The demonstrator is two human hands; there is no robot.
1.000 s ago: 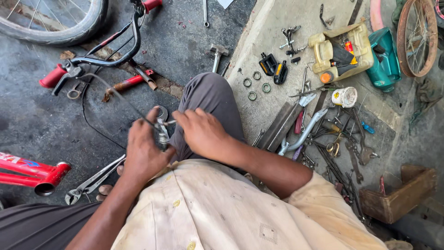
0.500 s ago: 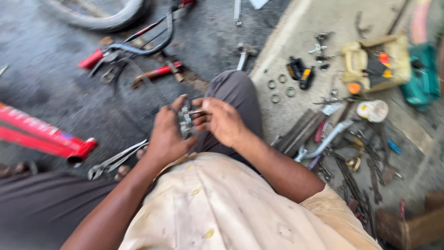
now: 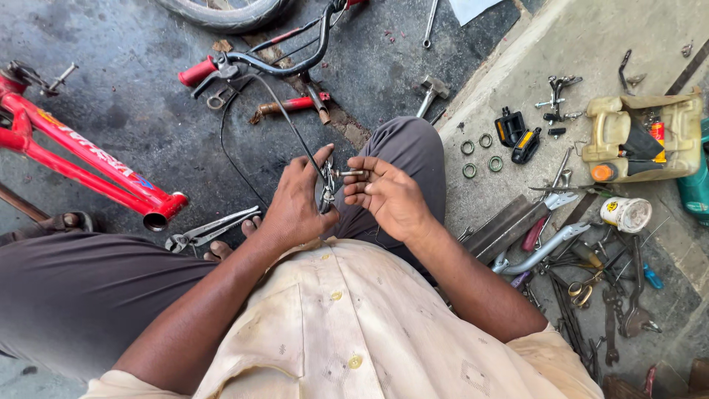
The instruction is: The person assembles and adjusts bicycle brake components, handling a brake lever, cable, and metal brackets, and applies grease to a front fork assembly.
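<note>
Left hand [image 3: 295,203], closed around a small metal brake part [image 3: 327,193] held upright over the lap, thumb raised along its top; a thin black cable [image 3: 255,96] runs from this part up to the handlebar. Right hand [image 3: 388,196], fingers curled, pinches a short metal bolt [image 3: 350,174] whose tip meets the brake part from the right. Both hands sit above the person's bent knee in grey trousers [image 3: 402,144] and a stained cream shirt [image 3: 332,325]. Just left of the left wrist, pliers [image 3: 203,233] lie on the dark floor beside bare toes. Farther left, a red bicycle frame [image 3: 88,162] slants across the floor, its open tube end near the pliers. To the right, on the lighter concrete slab, lie loose tools [image 3: 591,288], a small white cup [image 3: 626,214], two black pedals [image 3: 517,137] and green rings [image 3: 476,151]. Beyond, a cut yellowish plastic canister [image 3: 639,137] holds oddments. Farthest, a black handlebar [image 3: 277,63] with red grip, a hammer [image 3: 430,92] and a wheel's tyre [image 3: 221,11].
</note>
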